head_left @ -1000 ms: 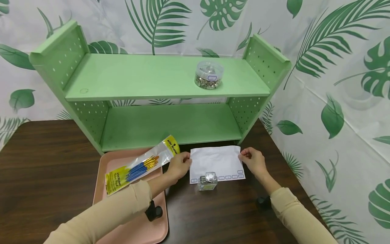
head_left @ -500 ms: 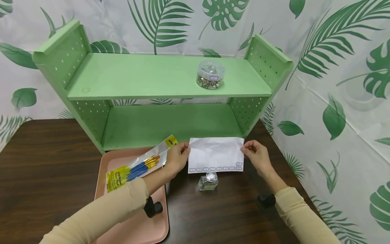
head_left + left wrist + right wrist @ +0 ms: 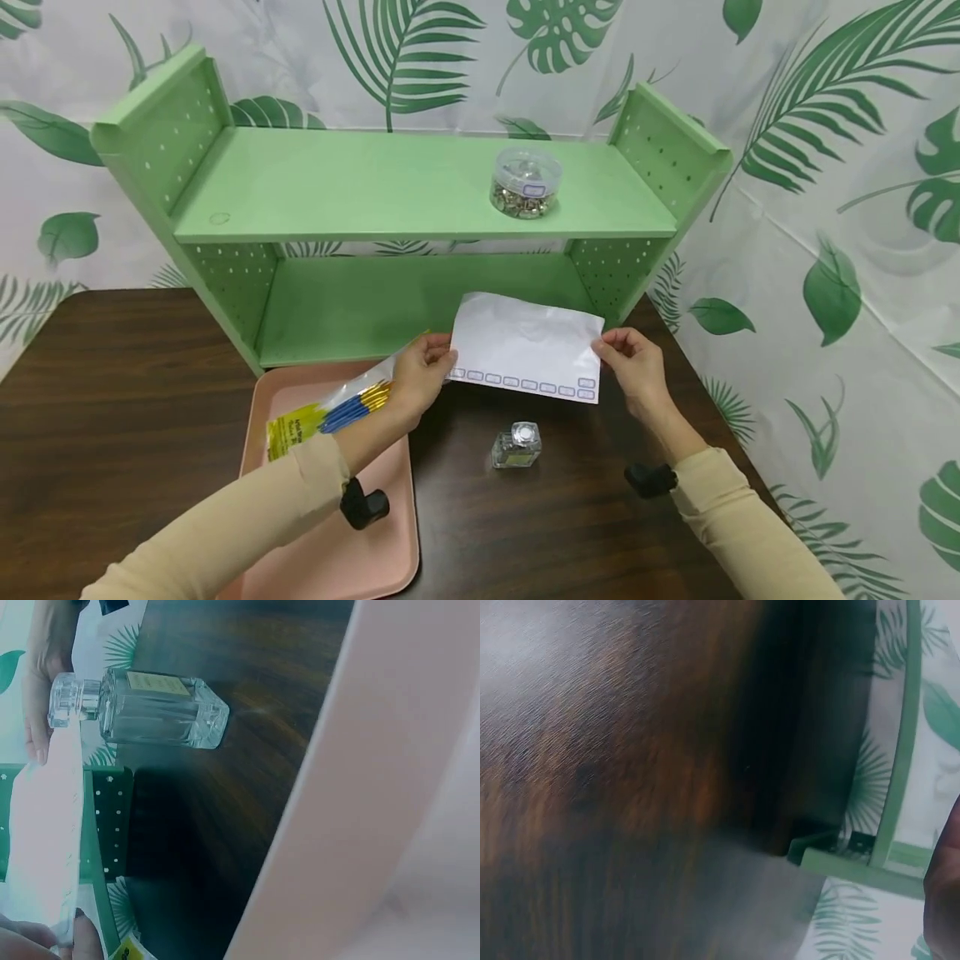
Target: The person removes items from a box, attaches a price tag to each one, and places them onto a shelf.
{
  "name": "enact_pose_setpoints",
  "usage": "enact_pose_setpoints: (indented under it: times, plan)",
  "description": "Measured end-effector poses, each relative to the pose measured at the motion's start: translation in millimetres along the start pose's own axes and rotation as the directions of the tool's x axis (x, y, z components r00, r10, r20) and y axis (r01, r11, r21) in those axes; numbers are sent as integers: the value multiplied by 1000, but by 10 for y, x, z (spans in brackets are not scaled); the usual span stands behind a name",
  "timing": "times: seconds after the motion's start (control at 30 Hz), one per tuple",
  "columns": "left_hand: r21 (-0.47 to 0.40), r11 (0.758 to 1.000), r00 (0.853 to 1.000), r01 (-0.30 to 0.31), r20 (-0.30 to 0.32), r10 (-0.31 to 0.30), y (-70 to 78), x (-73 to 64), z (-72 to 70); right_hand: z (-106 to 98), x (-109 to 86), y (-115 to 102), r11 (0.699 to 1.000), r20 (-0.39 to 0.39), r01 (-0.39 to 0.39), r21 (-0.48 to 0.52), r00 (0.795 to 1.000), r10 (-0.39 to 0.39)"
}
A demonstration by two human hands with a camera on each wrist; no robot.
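A white sheet of paper (image 3: pixel 525 346) with small blue-outlined labels along its lower edge is held up in front of the green shelf. My left hand (image 3: pixel 422 375) pinches its left edge between thumb and fingers. At the opposite edge, my right hand (image 3: pixel 633 371) pinches it the same way. Below the paper a clear glass bottle (image 3: pixel 516 446) with a faceted cap and pale label stands upright on the table. The left wrist view shows the bottle (image 3: pixel 161 709) sideways. Only a sliver of my right hand (image 3: pixel 943 900) enters the right wrist view.
A pink tray (image 3: pixel 375 550) lies on the left under my left forearm, with a packet of blue-handled artist brushes (image 3: pixel 330 417) across it. The two-level green shelf (image 3: pixel 360 183) stands behind, holding a round clear tub (image 3: pixel 525 185) of small metallic pieces on top. Dark wooden table (image 3: pixel 97 433) surrounds these.
Both hands have raised the paper away from the bottle, towards the shelf, and its right side now tilts lower. The left hand has moved slightly left, covering more of the brush packet.
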State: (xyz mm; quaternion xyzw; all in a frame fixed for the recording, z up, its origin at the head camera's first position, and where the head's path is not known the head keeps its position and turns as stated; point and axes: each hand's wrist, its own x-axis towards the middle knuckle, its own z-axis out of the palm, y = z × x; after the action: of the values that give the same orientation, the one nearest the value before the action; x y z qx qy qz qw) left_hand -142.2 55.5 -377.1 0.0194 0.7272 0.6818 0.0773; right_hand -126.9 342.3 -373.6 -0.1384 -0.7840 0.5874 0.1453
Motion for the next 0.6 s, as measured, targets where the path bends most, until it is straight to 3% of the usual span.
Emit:
enact_pose_setpoints:
  times: [0.13,0.2,0.4,0.6]
  plan:
    - [-136,990,999,40,-3,-41,-34,-63,-9,62,25,-46,991,-60,-51,126,996,59]
    - [-163,986,999,34,2,-34,-57,-106,16,91,30,-71,984,-79,-57,166,994,71]
    - [-109,994,997,-11,79,20,-83,-211,153,239,-9,-136,969,-94,-45,244,993,70]
    - [-88,995,985,-43,164,57,-70,-223,325,428,-82,-182,952,-63,-58,300,995,80]
